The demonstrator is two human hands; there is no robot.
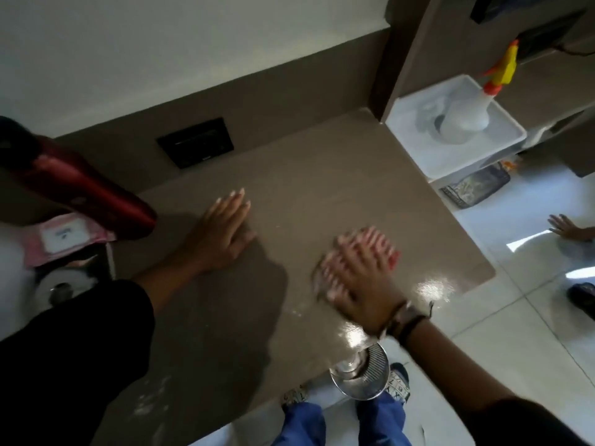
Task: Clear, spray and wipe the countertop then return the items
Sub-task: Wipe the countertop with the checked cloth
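The brown countertop point(289, 188) lies in front of me, with wet glossy patches near its right front edge. My left hand point(219, 233) rests flat on it at centre left and holds nothing. My right hand point(357, 272) is blurred by motion and presses a pale cloth with a red patch point(393, 259) onto the counter at centre right. A clear spray bottle point(467, 114) with an orange and yellow trigger stands in a white bin point(450, 156) beyond the counter's right end.
A red object point(83, 191) lies at the left edge above a pink wipes pack point(64, 236). A black socket plate point(196, 146) sits in the backsplash. Below the front edge are a round metal base point(363, 378) and my feet on pale floor tiles.
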